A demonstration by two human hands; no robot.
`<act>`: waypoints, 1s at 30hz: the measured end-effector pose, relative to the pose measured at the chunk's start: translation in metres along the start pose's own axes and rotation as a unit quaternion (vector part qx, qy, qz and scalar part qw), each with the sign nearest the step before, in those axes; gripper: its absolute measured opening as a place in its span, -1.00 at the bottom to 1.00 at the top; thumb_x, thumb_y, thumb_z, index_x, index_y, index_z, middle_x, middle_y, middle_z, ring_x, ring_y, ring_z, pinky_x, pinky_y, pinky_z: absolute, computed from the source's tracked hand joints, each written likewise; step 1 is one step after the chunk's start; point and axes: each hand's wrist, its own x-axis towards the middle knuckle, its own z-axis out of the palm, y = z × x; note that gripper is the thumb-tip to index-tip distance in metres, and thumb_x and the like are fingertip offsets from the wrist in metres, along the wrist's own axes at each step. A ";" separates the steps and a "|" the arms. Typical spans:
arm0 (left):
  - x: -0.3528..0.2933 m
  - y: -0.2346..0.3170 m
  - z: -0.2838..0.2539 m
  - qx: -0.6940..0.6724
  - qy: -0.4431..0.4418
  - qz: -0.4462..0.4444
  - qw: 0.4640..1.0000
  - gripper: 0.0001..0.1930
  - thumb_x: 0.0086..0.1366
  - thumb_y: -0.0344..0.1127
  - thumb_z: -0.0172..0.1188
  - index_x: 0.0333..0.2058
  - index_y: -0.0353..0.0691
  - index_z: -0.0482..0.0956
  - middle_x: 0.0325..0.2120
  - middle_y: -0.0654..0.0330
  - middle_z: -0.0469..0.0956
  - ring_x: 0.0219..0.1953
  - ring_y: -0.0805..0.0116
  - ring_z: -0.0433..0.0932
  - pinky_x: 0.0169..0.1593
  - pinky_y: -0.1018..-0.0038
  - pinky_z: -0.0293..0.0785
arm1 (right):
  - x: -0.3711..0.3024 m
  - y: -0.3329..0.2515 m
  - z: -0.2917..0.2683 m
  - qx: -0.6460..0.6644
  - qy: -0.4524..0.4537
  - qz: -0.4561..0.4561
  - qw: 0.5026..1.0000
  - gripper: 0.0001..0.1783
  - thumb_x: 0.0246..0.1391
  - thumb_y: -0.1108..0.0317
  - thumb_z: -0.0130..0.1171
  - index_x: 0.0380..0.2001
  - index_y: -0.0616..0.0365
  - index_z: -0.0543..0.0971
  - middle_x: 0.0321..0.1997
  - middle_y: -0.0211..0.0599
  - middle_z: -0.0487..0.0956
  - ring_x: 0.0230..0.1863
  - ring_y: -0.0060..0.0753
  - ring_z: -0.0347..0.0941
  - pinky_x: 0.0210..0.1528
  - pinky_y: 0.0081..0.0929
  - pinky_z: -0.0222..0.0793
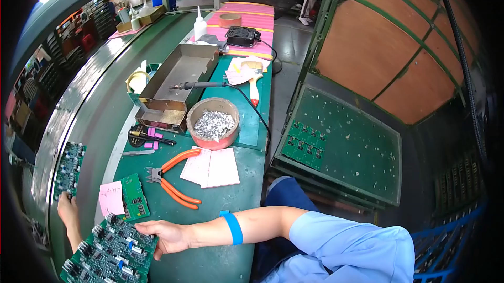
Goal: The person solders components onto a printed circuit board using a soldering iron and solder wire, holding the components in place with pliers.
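Note:
My right hand (pixel 167 237), with a blue band round its wrist, grips the edge of a green circuit board (pixel 113 254) packed with components. At the far left, my left hand (pixel 68 214) is closed on the lower end of another populated circuit board (pixel 70 170), held over the conveyor's near side. Part of my left forearm is hidden behind the nearer board. Just beyond that board lies a green board (pixel 135 198) with a pink handwritten note (pixel 111 198) on it. Orange-handled cutters (pixel 170 180) lie with their handles spread on the green bench.
A round tub of metal scraps (pixel 214 120) stands beyond the cutters, next to pale paper cards (pixel 220 167). A soldering iron (pixel 202 85) rests across a metal tray (pixel 178 68). A brush (pixel 254 86) lies near the right edge. A wheeled rack (pixel 341 141) holds small boards.

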 end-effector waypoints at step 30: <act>-0.305 0.095 -0.157 -0.120 -0.060 -0.125 0.983 -0.80 -0.15 -0.37 0.13 -0.46 -0.20 0.39 -0.52 0.21 0.38 -0.44 0.25 0.39 -0.40 0.44 0.32 | -0.024 0.043 0.022 -0.245 -0.084 0.218 0.941 -0.51 0.00 0.16 -0.21 -0.07 0.28 0.10 -0.23 -0.17 0.37 -0.40 -0.39 0.42 -0.62 -0.51 0.42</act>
